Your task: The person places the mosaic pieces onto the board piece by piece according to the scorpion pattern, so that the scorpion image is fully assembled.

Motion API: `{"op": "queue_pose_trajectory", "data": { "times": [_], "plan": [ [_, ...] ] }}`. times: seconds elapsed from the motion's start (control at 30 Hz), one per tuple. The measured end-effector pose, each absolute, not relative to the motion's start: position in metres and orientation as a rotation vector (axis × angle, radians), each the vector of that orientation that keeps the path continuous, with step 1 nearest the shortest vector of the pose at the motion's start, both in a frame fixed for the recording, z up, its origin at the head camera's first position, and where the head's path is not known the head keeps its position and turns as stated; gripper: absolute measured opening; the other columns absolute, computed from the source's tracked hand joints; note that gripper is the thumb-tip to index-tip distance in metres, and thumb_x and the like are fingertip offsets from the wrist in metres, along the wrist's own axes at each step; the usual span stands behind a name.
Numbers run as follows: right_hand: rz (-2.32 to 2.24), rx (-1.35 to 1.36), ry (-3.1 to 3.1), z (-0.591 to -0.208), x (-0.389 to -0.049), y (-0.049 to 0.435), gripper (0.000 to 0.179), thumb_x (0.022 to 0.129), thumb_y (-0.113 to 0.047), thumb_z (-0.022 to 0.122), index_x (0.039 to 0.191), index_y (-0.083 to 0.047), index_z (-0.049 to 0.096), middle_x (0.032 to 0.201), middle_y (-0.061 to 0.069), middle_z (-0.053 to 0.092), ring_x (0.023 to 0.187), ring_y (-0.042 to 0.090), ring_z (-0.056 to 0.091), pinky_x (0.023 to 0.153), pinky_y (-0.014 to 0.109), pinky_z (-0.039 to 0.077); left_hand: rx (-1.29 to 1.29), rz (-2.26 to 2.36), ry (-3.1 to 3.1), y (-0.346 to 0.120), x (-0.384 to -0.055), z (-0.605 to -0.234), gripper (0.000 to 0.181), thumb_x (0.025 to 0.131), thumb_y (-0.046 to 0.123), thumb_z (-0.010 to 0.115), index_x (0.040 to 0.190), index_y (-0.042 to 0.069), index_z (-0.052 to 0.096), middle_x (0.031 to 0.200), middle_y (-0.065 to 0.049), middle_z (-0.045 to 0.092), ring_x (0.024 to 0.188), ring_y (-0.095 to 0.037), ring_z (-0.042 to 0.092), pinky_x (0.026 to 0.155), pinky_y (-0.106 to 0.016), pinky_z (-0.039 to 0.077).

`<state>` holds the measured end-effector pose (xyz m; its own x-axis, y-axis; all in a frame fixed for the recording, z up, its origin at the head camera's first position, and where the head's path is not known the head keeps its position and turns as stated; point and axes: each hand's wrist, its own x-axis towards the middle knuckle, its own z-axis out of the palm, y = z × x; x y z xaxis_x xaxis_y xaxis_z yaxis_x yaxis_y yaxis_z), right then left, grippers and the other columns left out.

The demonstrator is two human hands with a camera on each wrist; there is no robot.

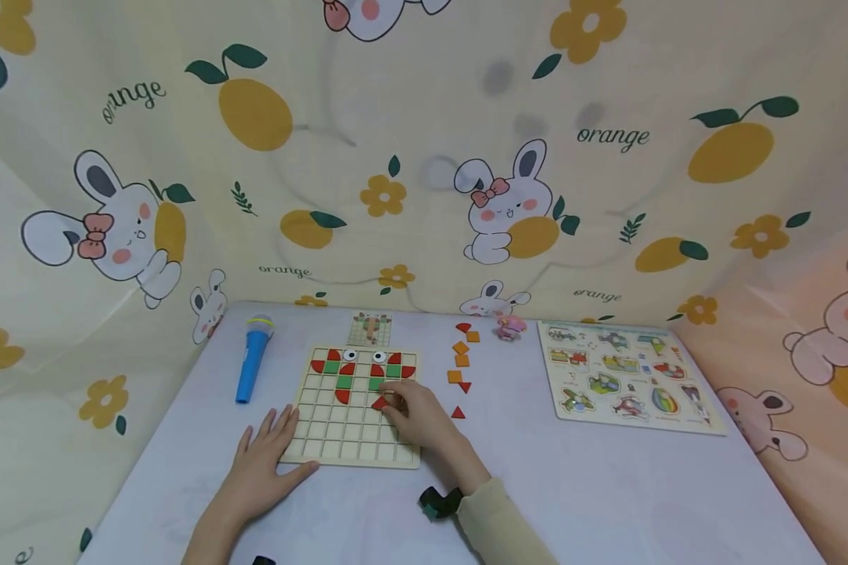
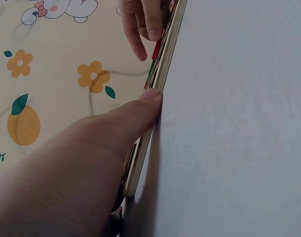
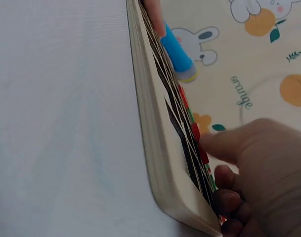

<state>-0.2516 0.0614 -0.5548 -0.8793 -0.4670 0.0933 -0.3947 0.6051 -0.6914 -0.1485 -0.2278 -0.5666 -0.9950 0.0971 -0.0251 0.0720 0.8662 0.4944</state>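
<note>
In the head view a wooden grid board [image 1: 349,449] lies in front of me, with red, green and eye pieces set in its upper rows. My left hand [image 1: 257,471] rests at its lower left corner, fingers spread and thumb along the near edge. My right hand [image 1: 417,412] is over the right half of the board, fingers bent, pinching a red piece [image 1: 379,403] just below a green square [image 1: 375,384]. In the right wrist view the thumb touches that red piece [image 3: 196,132]; its full outline is hidden.
Loose orange squares [image 1: 461,348] and red triangles [image 1: 458,412] lie right of the board. A pattern card [image 1: 370,328] sits behind it. A blue toy microphone [image 1: 253,361] lies left, a pink figurine [image 1: 510,327] stands behind, and a picture puzzle board [image 1: 636,420] lies right.
</note>
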Motion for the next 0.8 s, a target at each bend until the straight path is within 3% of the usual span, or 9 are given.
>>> {"op": "queue_pose_trajectory", "data": {
  "times": [0.27, 0.8],
  "plan": [
    [-1.192, -0.660, 2.783, -0.560, -0.249, 0.057, 0.028, 0.098, -0.022, 0.077, 0.123, -0.011, 0.074, 0.103, -0.004, 0.065, 0.089, 0.012, 0.055, 0.077, 0.025, 0.051, 0.139, 0.786, 2.994, -0.228, -0.149, -0.567, 0.106, 0.091, 0.067, 0.070, 0.166, 0.003, 0.031, 0.173, -0.020, 0.027, 0.161, -0.050, 0.012, 0.125, -0.075, 0.002],
    [-1.251, -0.646, 2.879, -0.566, -0.249, 0.050, 0.021, 0.101, -0.015, 0.070, 0.120, -0.014, 0.079, 0.101, -0.002, 0.067, 0.083, 0.010, 0.054, 0.072, 0.023, 0.048, 0.133, 0.786, 2.985, -0.227, -0.149, -0.565, 0.106, 0.091, 0.067, 0.071, 0.165, 0.003, 0.031, 0.173, -0.020, 0.026, 0.161, -0.050, 0.012, 0.125, -0.074, 0.002]
  ]
}}
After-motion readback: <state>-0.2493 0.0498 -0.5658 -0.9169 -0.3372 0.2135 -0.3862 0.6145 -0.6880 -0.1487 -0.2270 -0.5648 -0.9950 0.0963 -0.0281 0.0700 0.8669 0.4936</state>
